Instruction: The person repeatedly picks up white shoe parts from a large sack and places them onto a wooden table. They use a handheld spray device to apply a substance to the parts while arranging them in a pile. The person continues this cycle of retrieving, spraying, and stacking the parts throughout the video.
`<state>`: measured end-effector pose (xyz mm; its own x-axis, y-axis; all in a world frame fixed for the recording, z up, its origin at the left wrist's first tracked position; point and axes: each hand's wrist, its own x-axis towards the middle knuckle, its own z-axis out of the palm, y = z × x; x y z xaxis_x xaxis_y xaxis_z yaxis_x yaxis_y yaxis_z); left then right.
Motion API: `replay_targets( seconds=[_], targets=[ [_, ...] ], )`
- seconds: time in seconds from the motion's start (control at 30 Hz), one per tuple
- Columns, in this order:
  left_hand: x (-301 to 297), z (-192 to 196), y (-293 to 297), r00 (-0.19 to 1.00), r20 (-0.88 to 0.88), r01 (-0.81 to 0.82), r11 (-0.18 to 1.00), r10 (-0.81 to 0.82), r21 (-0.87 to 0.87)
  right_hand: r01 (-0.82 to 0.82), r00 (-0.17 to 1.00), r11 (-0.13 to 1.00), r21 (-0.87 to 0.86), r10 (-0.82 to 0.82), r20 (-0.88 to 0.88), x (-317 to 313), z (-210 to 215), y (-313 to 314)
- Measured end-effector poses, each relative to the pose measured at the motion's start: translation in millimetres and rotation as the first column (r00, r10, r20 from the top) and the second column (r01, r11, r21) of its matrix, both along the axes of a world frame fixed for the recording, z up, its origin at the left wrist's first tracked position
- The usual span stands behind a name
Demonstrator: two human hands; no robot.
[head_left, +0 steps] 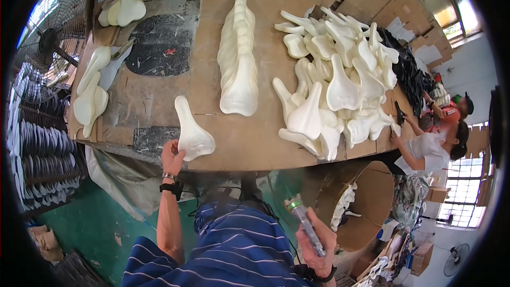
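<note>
My left hand [171, 158] is closed on the left edge of a cream foam bicycle saddle pad [195, 139], near the table's front edge. The pad's narrow nose points away from me. Low on the right, apart from the table, my right hand [317, 238] is wrapped round a grey cylindrical hand tool [307, 227] with a green ring and a brass-coloured tip. Straight ahead runs a long overlapping row of similar saddle pads [238, 87]. A large loose heap of saddle pads [342, 82] lies to the right of that row.
Cardboard [159, 95] covers the table. More pads [91, 93] lie along its left side. A large round cardboard bin [380, 196] holding pads stands at right front. At far left are a big fan [49, 40] and a loaded rack [48, 149]. Two people [433, 149] are at the right.
</note>
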<state>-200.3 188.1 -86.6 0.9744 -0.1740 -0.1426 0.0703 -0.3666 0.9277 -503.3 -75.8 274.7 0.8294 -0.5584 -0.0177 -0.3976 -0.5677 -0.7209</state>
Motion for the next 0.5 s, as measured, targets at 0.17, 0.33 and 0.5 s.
replay_targets(
  seconds=[0.17, 0.33, 0.5],
  targets=[
    [14, 15, -19, 0.977, 0.18, 0.104, 0.992, -0.116, 0.071, -0.058, 0.99, 0.994, 0.096, 0.07, -0.127, 6, 11, -1],
    [51, 63, -122, 0.943, 0.196, 0.275, 0.961, -0.27, 0.005, 0.049, 0.998, 0.979, 0.198, -0.039, -0.056, 0, 0, -1],
    [82, 50, -201, 0.77, 0.446, 0.303, 0.877, -0.455, 0.372, 0.01, 1.0, 0.981, 0.193, -0.005, -0.027, 2, 1, 0]
  ],
)
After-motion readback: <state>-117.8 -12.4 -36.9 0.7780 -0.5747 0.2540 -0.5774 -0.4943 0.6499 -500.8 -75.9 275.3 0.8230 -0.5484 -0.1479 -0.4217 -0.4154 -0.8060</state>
